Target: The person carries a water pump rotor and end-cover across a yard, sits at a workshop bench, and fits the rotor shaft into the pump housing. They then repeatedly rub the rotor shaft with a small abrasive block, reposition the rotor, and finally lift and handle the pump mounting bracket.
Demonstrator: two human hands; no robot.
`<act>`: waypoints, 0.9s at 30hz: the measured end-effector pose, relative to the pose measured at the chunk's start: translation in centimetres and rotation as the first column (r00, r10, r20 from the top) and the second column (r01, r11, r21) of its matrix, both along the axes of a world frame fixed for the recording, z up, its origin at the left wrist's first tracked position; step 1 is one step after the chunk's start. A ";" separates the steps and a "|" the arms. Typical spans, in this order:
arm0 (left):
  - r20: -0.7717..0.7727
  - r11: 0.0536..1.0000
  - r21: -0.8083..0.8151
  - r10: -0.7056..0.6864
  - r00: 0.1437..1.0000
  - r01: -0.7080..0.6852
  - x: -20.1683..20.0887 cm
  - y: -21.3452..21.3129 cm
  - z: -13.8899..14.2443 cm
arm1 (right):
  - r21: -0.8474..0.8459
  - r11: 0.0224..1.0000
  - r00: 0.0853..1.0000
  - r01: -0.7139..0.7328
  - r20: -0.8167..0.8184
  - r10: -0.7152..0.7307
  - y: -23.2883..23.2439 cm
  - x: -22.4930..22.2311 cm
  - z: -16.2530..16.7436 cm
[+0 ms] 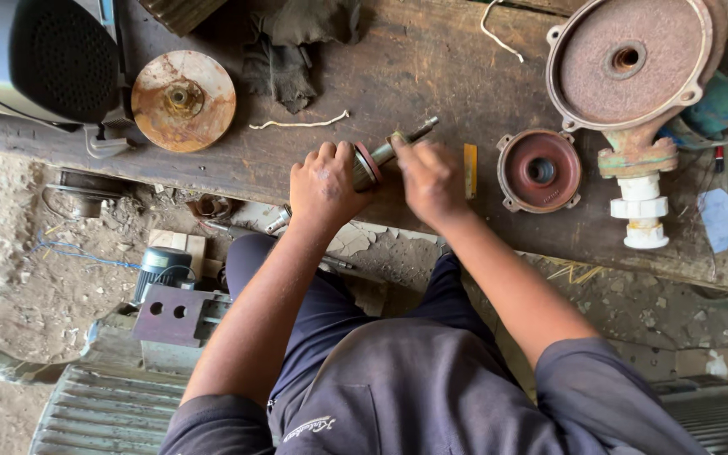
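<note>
Head-camera view from above: a seated person in dark clothing works a metal shaft point(381, 156) at the edge of a worn wooden surface point(431, 67). Left hand point(323, 187) is clenched around the shaft's thicker end, just behind a reddish ring; right hand point(431, 179) grips the shaft's middle, while the slim tip pokes out beyond both hands, angled up and to the right. Just beside the right hand lies a small yellow strip point(470, 170), and next to that a round rust-red cover point(539, 170). A large rusty pump casing point(629, 63) with a white pipe fitting point(642, 211) sits at the right. A corroded disc point(183, 99), a dark rag point(284, 63) and a piece of white string point(301, 124) rest farther left.
</note>
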State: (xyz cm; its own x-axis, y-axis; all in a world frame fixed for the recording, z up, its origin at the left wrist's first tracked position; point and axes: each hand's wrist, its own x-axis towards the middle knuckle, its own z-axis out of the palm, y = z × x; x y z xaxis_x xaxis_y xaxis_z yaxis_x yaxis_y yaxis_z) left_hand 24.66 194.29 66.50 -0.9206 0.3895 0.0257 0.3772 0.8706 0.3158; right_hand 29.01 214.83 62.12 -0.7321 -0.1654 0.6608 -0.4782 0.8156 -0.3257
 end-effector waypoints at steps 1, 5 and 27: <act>0.007 1.000 0.003 -0.003 1.000 0.003 -0.1 0.0 0.0 | -0.010 0.997 0.995 0.077 0.057 -0.077 0.0 -0.1 -0.2; 0.035 0.998 -0.065 -0.021 0.999 0.023 -0.3 0.0 0.0 | 0.043 0.992 0.988 0.121 0.088 -0.124 0.3 -0.4 -0.9; -0.105 0.996 -0.088 -0.022 0.994 0.013 1.0 0.4 -0.7 | -0.081 0.983 0.980 0.163 0.126 -0.152 0.4 0.3 0.2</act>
State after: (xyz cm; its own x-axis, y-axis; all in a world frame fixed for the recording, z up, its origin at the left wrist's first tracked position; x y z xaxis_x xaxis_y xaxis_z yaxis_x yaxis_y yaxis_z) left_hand 25.67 194.66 65.77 -0.9075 0.4108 0.0877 0.4200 0.8860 0.1963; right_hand 29.28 215.20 62.31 -0.8186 0.0153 0.5741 -0.2990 0.8421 -0.4488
